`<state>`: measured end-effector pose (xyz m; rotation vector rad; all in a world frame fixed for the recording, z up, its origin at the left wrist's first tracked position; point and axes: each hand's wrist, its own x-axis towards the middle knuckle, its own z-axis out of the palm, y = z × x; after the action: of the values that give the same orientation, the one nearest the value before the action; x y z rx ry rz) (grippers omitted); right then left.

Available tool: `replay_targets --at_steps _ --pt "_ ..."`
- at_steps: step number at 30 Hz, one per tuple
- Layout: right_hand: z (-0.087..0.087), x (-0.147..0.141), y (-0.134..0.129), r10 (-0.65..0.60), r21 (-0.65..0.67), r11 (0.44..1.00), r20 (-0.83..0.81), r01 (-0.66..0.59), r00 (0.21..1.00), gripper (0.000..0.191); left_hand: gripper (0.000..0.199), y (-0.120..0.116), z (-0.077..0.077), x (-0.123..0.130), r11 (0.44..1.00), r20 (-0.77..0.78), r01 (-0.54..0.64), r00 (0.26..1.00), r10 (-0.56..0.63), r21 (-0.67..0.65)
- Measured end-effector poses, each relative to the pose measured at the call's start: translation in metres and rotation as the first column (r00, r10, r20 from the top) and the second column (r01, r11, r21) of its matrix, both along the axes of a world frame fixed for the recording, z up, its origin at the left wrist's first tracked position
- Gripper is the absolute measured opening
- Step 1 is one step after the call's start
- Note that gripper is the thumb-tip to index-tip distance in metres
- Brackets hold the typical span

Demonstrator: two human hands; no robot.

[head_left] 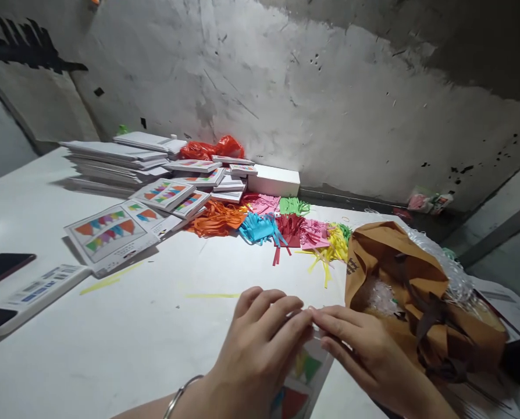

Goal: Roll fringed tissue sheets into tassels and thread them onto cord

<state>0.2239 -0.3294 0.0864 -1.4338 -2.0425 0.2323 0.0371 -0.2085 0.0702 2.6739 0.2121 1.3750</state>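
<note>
My left hand (pixel 264 343), with a metal bangle at the wrist, is curled over the top end of a printed packet (pixel 314 372) showing coloured flags. From the right, my right hand (pixel 364 343) meets it, fingertips pinched together at the packet's top edge. Most of the packet lies behind my left hand. Beyond the hands, fringed paper bundles stand in a row: orange (pixel 220 220), blue (pixel 260 227), dark red (pixel 289 230), pink (pixel 314 234) and yellow (pixel 337 244).
Flat printed sleeves (pixel 111 233) and a white stack (pixel 111 163) are at the left, by a red plastic bag (pixel 229 146) and a white box (pixel 274 180). A brown bag (pixel 391 250) sits at the right. A phone (pixel 4 267) and a white device (pixel 42 297) lie far left.
</note>
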Motion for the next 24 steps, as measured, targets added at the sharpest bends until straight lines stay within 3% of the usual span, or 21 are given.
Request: replay_targets --at_steps 3,7,9,12,14,15,17,19,21,24 --pt "-0.025 -0.006 0.000 -0.021 0.092 0.995 -0.094 0.029 0.995 0.046 0.019 0.011 -0.002 -0.011 0.996 -0.100 -0.056 0.994 0.050 -0.064" --pt "-0.042 -0.003 0.006 -0.071 0.111 0.989 -0.219 0.097 0.973 0.040 0.026 0.030 -0.004 -0.022 0.955 -0.278 0.070 0.948 -0.153 -0.288" --pt "-0.049 -0.005 0.015 -0.166 0.158 0.967 -0.196 0.199 0.966 0.040 0.031 0.042 -0.008 -0.022 0.922 -0.289 0.055 0.941 -0.176 -0.383" --pt "-0.072 -0.027 0.030 -0.357 0.314 0.880 -0.060 0.357 0.932 0.051 0.031 0.073 -0.022 -0.014 0.833 -0.372 -0.166 0.927 -0.051 -0.528" --pt "-0.097 -0.055 0.039 -0.361 0.324 0.886 0.034 0.331 0.932 0.064 0.031 0.098 -0.037 -0.008 0.737 -0.463 -0.339 0.885 0.040 -0.585" --pt "-0.109 -0.071 0.043 -0.333 0.287 0.910 0.082 0.298 0.939 0.072 0.033 0.110 -0.047 -0.005 0.709 -0.490 -0.383 0.870 0.061 -0.592" --pt "-0.132 -0.099 0.052 -0.227 0.028 0.974 0.193 0.226 0.954 0.091 0.037 0.131 -0.068 -0.002 0.659 -0.538 -0.448 0.840 0.078 -0.604" --pt "-0.147 -0.115 0.061 -0.200 -0.215 0.944 0.232 0.251 0.952 0.093 0.039 0.148 -0.089 -0.001 0.622 -0.577 -0.488 0.814 0.071 -0.612" --pt "-0.152 -0.118 0.067 -0.171 -0.301 0.924 0.229 0.237 0.958 0.090 0.039 0.160 -0.107 -0.002 0.599 -0.609 -0.520 0.790 0.066 -0.609" --pt "-0.151 -0.112 0.068 -0.147 -0.294 0.933 0.209 0.206 0.967 0.087 0.040 0.175 -0.127 -0.004 0.585 -0.641 -0.541 0.766 0.048 -0.604"
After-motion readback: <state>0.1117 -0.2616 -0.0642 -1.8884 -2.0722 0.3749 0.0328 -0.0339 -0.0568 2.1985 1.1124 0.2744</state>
